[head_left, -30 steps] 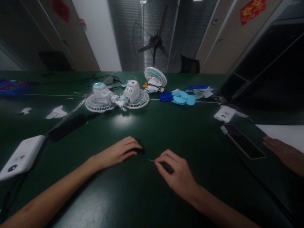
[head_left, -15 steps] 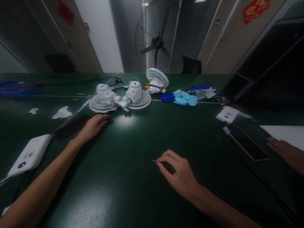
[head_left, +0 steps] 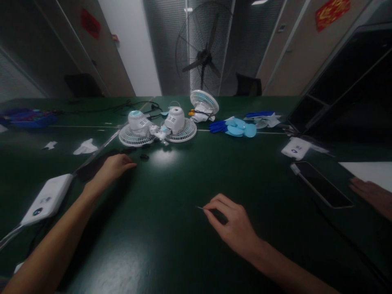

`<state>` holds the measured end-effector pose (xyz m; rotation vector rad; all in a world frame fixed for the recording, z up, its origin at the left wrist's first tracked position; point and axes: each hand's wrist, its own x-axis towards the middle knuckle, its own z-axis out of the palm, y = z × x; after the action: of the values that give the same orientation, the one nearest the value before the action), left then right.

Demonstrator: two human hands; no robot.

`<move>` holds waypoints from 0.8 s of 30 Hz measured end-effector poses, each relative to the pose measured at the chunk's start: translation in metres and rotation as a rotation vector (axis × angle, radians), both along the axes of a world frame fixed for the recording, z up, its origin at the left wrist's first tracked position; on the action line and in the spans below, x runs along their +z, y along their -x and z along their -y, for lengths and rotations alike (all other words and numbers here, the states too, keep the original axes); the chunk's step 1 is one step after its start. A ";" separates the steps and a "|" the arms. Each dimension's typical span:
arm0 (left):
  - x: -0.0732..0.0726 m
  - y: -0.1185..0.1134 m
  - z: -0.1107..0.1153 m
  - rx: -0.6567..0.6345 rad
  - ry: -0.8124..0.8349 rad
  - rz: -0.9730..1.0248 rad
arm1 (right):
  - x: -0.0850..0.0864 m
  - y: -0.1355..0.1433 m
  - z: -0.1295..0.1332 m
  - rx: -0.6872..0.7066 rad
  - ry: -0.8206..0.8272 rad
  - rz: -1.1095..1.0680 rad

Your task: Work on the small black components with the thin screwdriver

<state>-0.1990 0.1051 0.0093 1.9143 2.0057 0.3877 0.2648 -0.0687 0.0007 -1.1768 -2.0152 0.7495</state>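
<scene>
In the head view, my right hand [head_left: 234, 224] is over the middle of the dark green table [head_left: 159, 241]. Its thumb and index finger pinch a thin metal piece [head_left: 199, 207], whose kind is too small to make out. On the left, my left hand [head_left: 114, 166] hovers low with fingers partly stretched and nothing visible in them. A small black object [head_left: 144, 157] lies just beyond its fingertips. Under and beside that hand is a dark flat object [head_left: 90, 168], partly hidden. Two white fan heads [head_left: 137, 126] rest grille down behind.
A third fan head [head_left: 203, 104] leans farther back. Light blue fan blades [head_left: 240, 127] lie beside blue gloves [head_left: 218, 126]. White power banks [head_left: 48, 199] and a phone [head_left: 321, 183] flank my arms. Another person's hand [head_left: 372, 196] rests at the right. A blue basket [head_left: 32, 118] stands far left.
My left hand has drawn back from the small black object, toward me and left, leaving it on the table. My right hand holds the thin piece almost still. The view has shifted slightly.
</scene>
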 end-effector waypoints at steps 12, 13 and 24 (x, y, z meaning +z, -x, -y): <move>-0.008 -0.007 0.002 -0.100 -0.082 -0.033 | -0.006 -0.001 0.000 0.009 -0.008 0.035; -0.010 -0.008 0.001 -0.103 -0.095 -0.023 | -0.006 -0.001 0.000 0.014 -0.011 0.035; 0.009 -0.019 -0.016 -0.371 -0.315 0.072 | -0.008 -0.002 -0.001 0.012 0.000 0.050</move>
<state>-0.1798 0.1213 0.0182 2.3657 1.5678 0.6911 0.2667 -0.0679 -0.0071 -1.1954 -2.0650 0.7326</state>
